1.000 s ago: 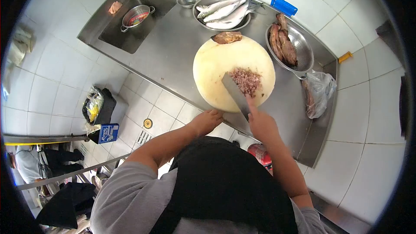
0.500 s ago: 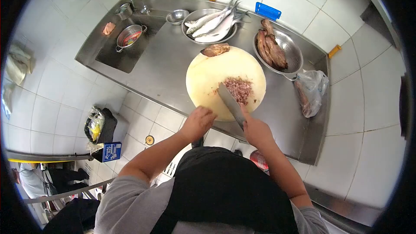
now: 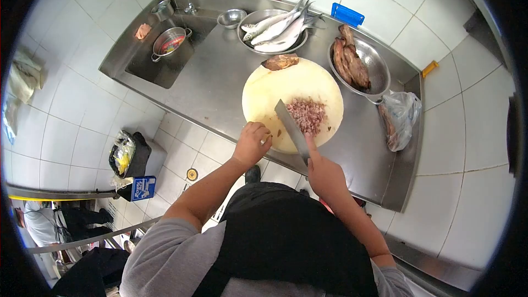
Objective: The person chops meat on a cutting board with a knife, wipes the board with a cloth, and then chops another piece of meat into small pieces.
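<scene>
pot (image 3: pixel 156 50), in sink (image 3: pixel 175 73) | left hand (image 3: pixel 253 142), fingers bent at near-left edge of round board (image 3: pixel 261 91); cannot tell any grip | whole fish (image 3: pixel 279 27), bowled | knife (image 3: pixel 291 128), blade over board, beside chopped reddish pieces (image 3: pixel 309 113) | right hand (image 3: pixel 328 177), clamped on knife, apart from left | brown meat (image 3: pixel 352 63), in perforated bowl (image 3: pixel 379 69) | plastic bag (image 3: pixel 404 118), on surface (image 3: pixel 366 146)

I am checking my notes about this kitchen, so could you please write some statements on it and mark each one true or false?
1. The right hand holds the knife. True.
2. The left hand also grips the knife. False: the left hand is at the edge of the cutting board.
3. Whole fish lie in a metal bowl. True.
4. The plastic bag lies in the sink. False: the bag lies on the counter.
</scene>
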Demonstrator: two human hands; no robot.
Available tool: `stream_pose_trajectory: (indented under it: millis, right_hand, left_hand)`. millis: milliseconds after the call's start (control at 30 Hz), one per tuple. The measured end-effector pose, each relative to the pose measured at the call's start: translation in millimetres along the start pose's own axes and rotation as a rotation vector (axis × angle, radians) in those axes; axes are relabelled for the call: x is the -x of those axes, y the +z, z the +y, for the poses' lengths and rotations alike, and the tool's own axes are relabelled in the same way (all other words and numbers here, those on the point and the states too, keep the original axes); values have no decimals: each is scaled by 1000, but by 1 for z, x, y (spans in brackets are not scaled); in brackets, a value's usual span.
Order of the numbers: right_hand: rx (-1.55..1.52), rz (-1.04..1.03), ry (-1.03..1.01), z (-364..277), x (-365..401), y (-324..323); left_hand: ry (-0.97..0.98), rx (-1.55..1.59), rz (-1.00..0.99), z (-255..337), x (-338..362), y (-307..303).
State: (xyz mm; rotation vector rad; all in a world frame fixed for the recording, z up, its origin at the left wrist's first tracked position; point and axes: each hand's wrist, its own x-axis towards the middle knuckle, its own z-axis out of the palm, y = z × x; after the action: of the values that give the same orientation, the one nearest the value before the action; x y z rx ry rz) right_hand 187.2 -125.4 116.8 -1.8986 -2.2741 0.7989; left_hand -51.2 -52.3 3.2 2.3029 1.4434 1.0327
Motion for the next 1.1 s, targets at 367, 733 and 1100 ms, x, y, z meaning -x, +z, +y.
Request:
stream_pose_trajectory:
  millis: [367, 733, 1100]
  right_hand:
    - [120, -37, -29, 8, -9, -10]
    - [83, 436, 84, 70, 24, -28]
    - [-742, 793, 620, 149, 152, 36]
  left_hand:
    - [-84, 27, 53, -6, -3, -4]
    - [-7, 101, 142, 15, -44, -12]
    - [652, 107, -409, 192, -183, 161]
